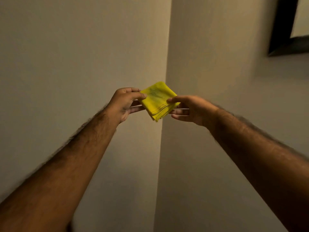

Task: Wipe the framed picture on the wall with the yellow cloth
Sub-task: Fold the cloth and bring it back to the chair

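A yellow cloth (pixel 157 100), folded into a small square with a dark smudge on top, is held in the air between both hands. My left hand (pixel 124 104) pinches its left corner with thumb and fingers. My right hand (pixel 189 108) pinches its right corner the same way. The framed picture (pixel 284 37) hangs on the right wall at the top right; only its dark lower-left frame corner and a bit of pale inside show. The cloth is well left of and below the frame, apart from it.
Two plain beige walls meet in a vertical corner (pixel 164 148) right behind the cloth. Both bare forearms reach up from the bottom corners of the view.
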Motion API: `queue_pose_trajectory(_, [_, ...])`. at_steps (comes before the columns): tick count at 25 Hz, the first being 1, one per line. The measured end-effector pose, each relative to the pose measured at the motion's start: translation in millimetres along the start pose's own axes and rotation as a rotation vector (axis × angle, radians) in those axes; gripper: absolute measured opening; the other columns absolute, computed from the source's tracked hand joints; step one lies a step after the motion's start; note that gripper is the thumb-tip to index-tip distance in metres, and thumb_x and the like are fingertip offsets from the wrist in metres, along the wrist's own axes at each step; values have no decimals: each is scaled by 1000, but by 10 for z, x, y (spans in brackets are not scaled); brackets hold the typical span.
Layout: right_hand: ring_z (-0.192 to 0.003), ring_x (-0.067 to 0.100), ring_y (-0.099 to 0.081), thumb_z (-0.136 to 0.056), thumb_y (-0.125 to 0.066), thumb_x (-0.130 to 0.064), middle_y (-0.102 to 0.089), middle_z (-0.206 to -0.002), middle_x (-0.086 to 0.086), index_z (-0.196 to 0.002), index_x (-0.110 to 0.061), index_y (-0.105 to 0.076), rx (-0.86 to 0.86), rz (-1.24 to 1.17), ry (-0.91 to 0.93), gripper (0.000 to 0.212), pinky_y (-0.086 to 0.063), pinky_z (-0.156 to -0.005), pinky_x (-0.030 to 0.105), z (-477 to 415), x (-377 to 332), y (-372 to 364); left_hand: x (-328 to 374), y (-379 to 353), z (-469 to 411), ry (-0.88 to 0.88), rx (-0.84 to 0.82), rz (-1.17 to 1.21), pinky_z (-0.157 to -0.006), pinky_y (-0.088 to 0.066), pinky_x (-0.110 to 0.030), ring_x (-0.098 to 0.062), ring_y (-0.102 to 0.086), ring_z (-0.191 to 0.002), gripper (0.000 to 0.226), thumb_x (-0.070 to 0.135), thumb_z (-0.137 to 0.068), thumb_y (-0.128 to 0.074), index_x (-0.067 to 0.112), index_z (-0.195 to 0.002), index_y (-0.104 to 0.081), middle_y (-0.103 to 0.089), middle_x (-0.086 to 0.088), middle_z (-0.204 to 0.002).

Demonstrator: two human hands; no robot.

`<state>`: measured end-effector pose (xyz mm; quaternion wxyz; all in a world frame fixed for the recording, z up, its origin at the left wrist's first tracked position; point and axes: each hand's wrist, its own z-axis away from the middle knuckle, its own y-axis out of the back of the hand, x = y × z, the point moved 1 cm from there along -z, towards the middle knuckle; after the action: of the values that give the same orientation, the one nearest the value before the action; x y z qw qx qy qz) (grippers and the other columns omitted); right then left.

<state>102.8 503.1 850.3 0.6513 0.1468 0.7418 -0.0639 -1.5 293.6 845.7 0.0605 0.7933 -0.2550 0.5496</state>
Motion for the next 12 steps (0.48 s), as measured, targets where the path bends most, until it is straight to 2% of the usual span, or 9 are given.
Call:
queue_pose_trajectory(2, [-58,12,-72,-77,-81,-18,-67,-63,-2,-92,-13,-72,-31,-11,-76,18,-64,-77,33,-137,351,-344,-339,388,147,78,64,3,-68,-65,-39,-30,-71,-83,15,-6,-84,-69,8,-87,-63,-68,-17,-96])
queue_pose_trajectory(4, [-56,10,-71,-79,-80,-17,-67,-57,-5,-91,-15,-69,-80,-15,-130,17,-64,-77,29,-234,665,-631,-664,725,313,130,123,34,-69,-65,-39,-32,-70,-84,15,-8,-85,-67,7,-86,-63,-67,-19,-94])
queue_pose_trajectory(8, [-79,16,-77,-72,-86,-16,-77,-89,4,-104,-12,-73,-199,43,-279,35,-63,-74,28,-364,1582,-1300,-1443,1505,753,269,256,5,-69,-65,-39,-29,-72,-80,17,-8,-83,-69,8,-85,-63,-69,-15,-88])
queue_pose_trajectory(10, [-82,15,-79,-71,-87,-17,-79,-93,5,-104,-12,-73,-248,60,-376,35,-62,-72,26,-411,2129,-1646,-1900,1917,983,350,308,-5,-68,-65,-37,-27,-71,-79,16,-8,-84,-69,7,-87,-63,-69,-14,-88])
queue_pose_trajectory(12, [-83,15,-79,-72,-86,-17,-79,-95,4,-101,-14,-73,-288,74,-463,32,-62,-71,25,-440,2663,-1960,-2333,2261,1210,406,362,-25,-69,-65,-35,-26,-70,-81,17,-8,-85,-68,3,-97,-63,-68,-15,-92])
